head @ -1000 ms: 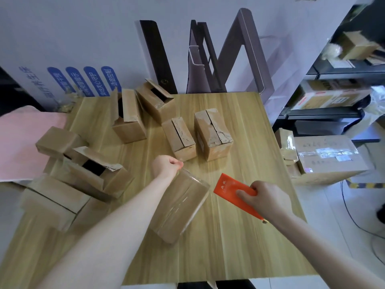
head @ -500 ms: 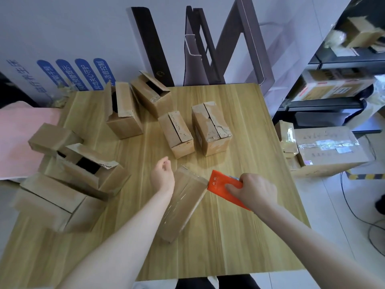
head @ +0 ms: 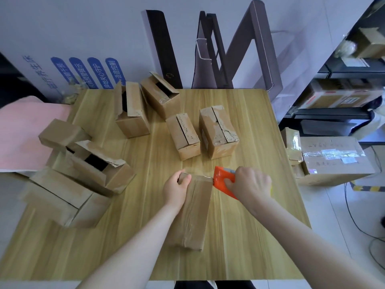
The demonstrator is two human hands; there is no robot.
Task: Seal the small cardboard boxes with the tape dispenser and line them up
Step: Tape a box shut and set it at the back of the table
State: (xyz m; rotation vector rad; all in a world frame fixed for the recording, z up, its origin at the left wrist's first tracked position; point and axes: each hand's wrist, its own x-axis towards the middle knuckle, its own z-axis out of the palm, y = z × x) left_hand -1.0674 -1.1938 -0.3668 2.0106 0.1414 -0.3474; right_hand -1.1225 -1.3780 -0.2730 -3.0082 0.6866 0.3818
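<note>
Two hands work one box (head: 192,211): left hand (head: 175,189) grips its twelve-o'clock end, right hand (head: 251,185) clutches the tape dispenser (head: 221,181) at three o'clock.

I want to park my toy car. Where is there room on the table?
On the table, the near right corner beside the taped box is bare. So is the front left strip before the box heap, and the far right corner behind two closed boxes. The left side is crowded.

Pale wood-grain table (head: 239,236): smooth, satin. Brown cardboard box at frame centre (head: 192,213): matt, glossy clear tape over top. Orange plastic tape dispenser (head: 223,181): glossy. Pink cloth, left edge (head: 23,134): matt.
</note>
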